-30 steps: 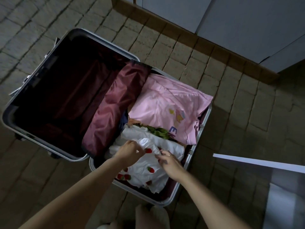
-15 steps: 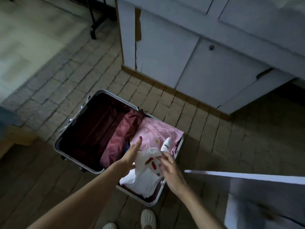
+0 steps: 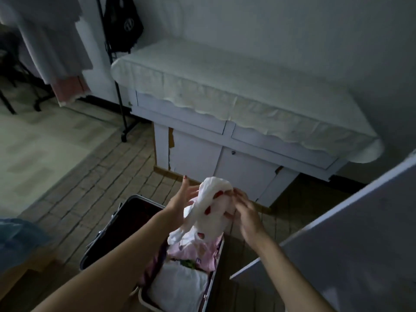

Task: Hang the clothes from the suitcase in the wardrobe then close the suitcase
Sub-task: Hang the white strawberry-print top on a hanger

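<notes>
A white garment with red print [image 3: 211, 212] hangs bunched between my hands, lifted above the open suitcase [image 3: 126, 212]. My left hand [image 3: 183, 199] holds its left side, one finger pointing straight up. My right hand [image 3: 246, 213] pinches its right edge. Its lower end dangles to the clothes still packed in the suitcase's near half: a pink garment [image 3: 198, 251] and a folded white one [image 3: 180, 287]. The suitcase's dark red lid half lies flat on the floor to the left. A pale wardrobe door [image 3: 337, 244] stands open at my right.
A low white cabinet [image 3: 195, 154] covered by a pale cloth [image 3: 225, 86] stands just beyond the suitcase. A black rack post [image 3: 119, 91] with a black bag [image 3: 123, 21] and hanging clothes [image 3: 56, 52] is at the far left. Blue fabric [image 3: 18, 237] lies at the left edge.
Both hands lifted the white printed garment up out of the suitcase. My view rose from the suitcase to the cabinet and wall.
</notes>
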